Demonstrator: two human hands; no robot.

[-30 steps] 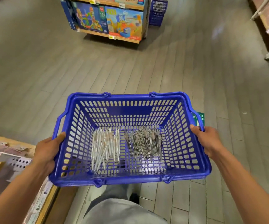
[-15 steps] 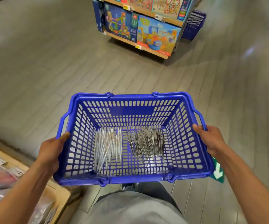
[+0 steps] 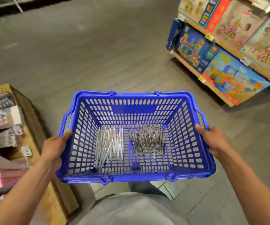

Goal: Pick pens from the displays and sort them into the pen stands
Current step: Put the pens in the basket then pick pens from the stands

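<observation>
Head view: left hand (image 3: 53,148) and right hand (image 3: 212,140) each gripped a side rim of the blue basket (image 3: 131,109), thumbs curled over the edge, other fingers hidden beneath. Judgement: keep basket level while carrying so piles stay separate. Pens lay on its floor in two heaps, pale pens (image 3: 109,146) left, darker pens (image 3: 147,141) right, apart.
</observation>
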